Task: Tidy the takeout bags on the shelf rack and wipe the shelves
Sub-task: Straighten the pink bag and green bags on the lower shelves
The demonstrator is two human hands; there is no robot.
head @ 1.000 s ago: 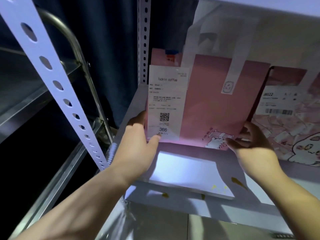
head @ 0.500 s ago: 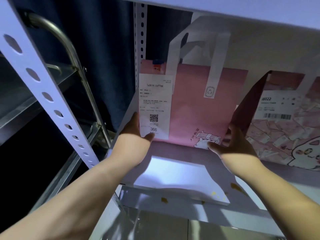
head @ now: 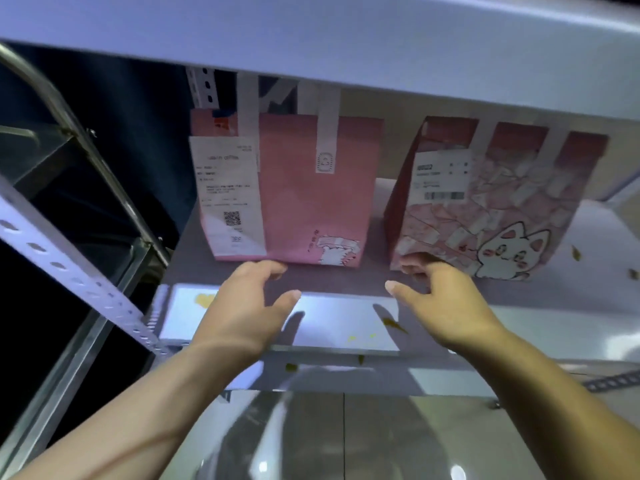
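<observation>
Both hands have let go of the plain pink bag (head: 311,188), which a moment ago they gripped at its lower corners. It now stands upright on the shelf (head: 221,271) at about eleven o'clock, further back than before. The left hand (head: 242,306) hovers just in front of its base at seven o'clock, fingers loosely spread and holding nothing. The right hand (head: 446,306) has shifted to five o'clock; its thumb points left, and its fingertips reach the bottom left corner of the cat-print bag (head: 502,209) at one o'clock, though I cannot tell whether they grip it. The upper shelf (head: 346,39) cuts off both bags' white handles. The receipt (head: 228,195) on the plain pink bag is blurred and largely unreadable, as is the label (head: 440,178) on its neighbour.
</observation>
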